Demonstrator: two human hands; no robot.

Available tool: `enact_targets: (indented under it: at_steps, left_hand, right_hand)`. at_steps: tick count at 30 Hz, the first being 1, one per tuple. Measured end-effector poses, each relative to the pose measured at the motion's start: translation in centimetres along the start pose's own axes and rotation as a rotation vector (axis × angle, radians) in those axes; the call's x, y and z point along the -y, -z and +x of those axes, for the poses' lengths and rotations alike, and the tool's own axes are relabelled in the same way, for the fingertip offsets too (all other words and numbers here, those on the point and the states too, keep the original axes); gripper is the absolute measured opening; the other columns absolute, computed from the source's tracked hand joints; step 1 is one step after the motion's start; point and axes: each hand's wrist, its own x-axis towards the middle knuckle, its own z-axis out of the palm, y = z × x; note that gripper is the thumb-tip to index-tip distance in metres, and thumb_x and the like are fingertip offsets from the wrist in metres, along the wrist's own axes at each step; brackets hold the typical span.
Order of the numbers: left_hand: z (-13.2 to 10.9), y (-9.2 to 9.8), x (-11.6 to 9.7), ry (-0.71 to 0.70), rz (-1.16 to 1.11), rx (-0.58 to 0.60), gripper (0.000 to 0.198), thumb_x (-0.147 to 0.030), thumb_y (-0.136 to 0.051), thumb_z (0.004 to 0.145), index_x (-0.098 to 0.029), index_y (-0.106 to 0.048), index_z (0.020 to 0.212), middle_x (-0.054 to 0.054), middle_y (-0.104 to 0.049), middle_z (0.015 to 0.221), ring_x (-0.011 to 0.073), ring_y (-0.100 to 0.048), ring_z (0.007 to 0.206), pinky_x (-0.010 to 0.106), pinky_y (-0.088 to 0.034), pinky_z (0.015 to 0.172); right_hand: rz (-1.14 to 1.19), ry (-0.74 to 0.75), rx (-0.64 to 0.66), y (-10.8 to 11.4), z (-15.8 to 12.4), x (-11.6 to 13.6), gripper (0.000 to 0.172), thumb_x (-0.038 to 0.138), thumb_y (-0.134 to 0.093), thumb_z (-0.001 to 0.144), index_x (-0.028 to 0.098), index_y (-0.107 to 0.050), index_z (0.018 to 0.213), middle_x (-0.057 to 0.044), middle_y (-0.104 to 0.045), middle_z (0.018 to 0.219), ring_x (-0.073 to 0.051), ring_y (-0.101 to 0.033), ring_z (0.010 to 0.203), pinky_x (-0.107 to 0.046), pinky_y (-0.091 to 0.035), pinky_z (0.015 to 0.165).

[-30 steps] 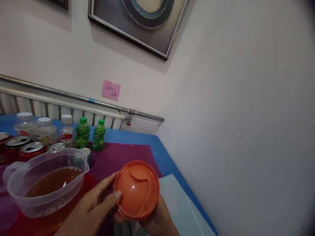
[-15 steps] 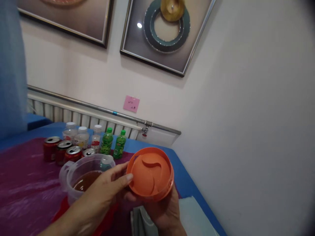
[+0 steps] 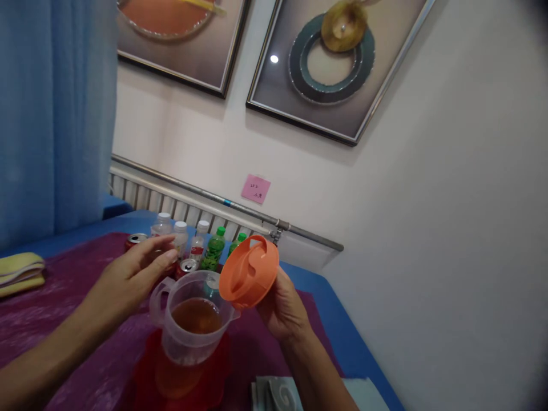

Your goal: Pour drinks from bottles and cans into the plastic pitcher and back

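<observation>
An orange pitcher lid is tilted in my right hand, just right of and above the rim of a clear plastic pitcher. Brown liquid fills part of that pitcher, which stands on a red tray. My left hand is free, fingers apart, above and to the left of the pitcher's handle. Behind the left hand are red drink cans, partly hidden.
Bottles with white caps and green bottles line the table's back. A yellow folded cloth lies at left, a folded grey-green cloth at the front right. A purple sheet covers the blue table. A blue curtain hangs left.
My left hand has let go of the lid and moved left. The right hand has tilted the lid and brought it over beside the pitcher's rim. The view has shifted left.
</observation>
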Motion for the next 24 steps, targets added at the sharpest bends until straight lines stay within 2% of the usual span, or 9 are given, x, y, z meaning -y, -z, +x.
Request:
enact_targets:
  at_steps: [4, 7, 10, 13, 17, 21, 24]
  left_hand:
    - [1.8, 0.4, 4.6, 0.037, 0.012, 0.010, 0.072, -0.067, -0.057, 0.063, -0.020, -0.061, 0.117, 0.008, -0.063, 0.127, 0.0329, -0.053, 0.123, 0.050, -0.037, 0.113]
    - [2.5, -0.2, 7.2, 0.061, -0.022, 0.069, 0.072, -0.069, -0.057, 0.061, -0.018, -0.063, 0.111, 0.010, -0.065, 0.123, 0.0329, -0.054, 0.121, 0.050, -0.035, 0.114]
    - [2.5, -0.9, 8.5, 0.080, -0.072, 0.129, 0.067, -0.070, -0.054, 0.063, -0.019, -0.065, 0.106, 0.010, -0.067, 0.120, 0.0320, -0.055, 0.119, 0.050, -0.035, 0.113]
    - [2.3, -1.2, 8.9, 0.085, -0.112, 0.186, 0.059, -0.069, -0.051, 0.068, -0.021, -0.067, 0.097, 0.008, -0.069, 0.113, 0.0312, -0.056, 0.116, 0.047, -0.035, 0.112]
    - [2.0, -1.4, 8.8, 0.065, -0.147, 0.236, 0.051, -0.067, -0.046, 0.073, -0.021, -0.064, 0.087, 0.006, -0.069, 0.100, 0.0301, -0.056, 0.113, 0.043, -0.037, 0.108]
    - [1.8, -1.5, 8.7, 0.053, -0.165, 0.228, 0.048, -0.065, -0.045, 0.074, -0.022, -0.062, 0.083, 0.006, -0.068, 0.095, 0.0295, -0.056, 0.113, 0.039, -0.041, 0.103]
    - [1.6, -1.7, 8.9, 0.043, -0.183, 0.215, 0.048, -0.063, -0.044, 0.075, -0.021, -0.064, 0.086, 0.006, -0.068, 0.098, 0.0276, -0.056, 0.114, 0.036, -0.043, 0.100]
  right_hand:
    - [-0.585, 0.246, 0.135, -1.7, 1.0, -0.1, 0.009, 0.024, -0.061, 0.072, 0.018, -0.066, 0.078, 0.005, -0.062, 0.070, -0.011, -0.052, 0.063, -0.023, -0.042, 0.062]
    - [-1.072, 0.479, 0.251, -2.8, 1.4, -0.4, 0.012, 0.015, -0.050, 0.070, 0.019, -0.062, 0.071, 0.003, -0.058, 0.071, -0.012, -0.050, 0.066, -0.024, -0.038, 0.064]
    - [-1.407, 0.637, 0.393, -3.5, 1.7, -0.9, 0.016, 0.009, -0.047, 0.069, 0.019, -0.059, 0.069, 0.002, -0.053, 0.071, -0.012, -0.046, 0.066, -0.024, -0.033, 0.065]
    - [-1.609, 0.658, 0.483, -4.0, 1.7, -1.3, 0.014, 0.007, -0.048, 0.070, 0.018, -0.056, 0.068, 0.002, -0.049, 0.071, -0.011, -0.042, 0.065, -0.025, -0.029, 0.063]
    - [-1.823, 0.570, 0.547, -4.8, 0.9, -1.2, 0.012, 0.008, -0.051, 0.076, 0.017, -0.056, 0.070, 0.001, -0.047, 0.071, -0.012, -0.040, 0.065, -0.025, -0.026, 0.061]
    - [-1.986, 0.497, 0.598, -5.6, 0.0, -1.5, 0.013, 0.012, -0.052, 0.081, 0.017, -0.059, 0.073, 0.000, -0.048, 0.071, -0.013, -0.038, 0.064, -0.027, -0.025, 0.060]
    - [-2.060, 0.488, 0.633, -5.9, 0.0, -1.8, 0.015, 0.014, -0.050, 0.083, 0.017, -0.062, 0.075, -0.001, -0.051, 0.072, -0.013, -0.037, 0.063, -0.028, -0.024, 0.059]
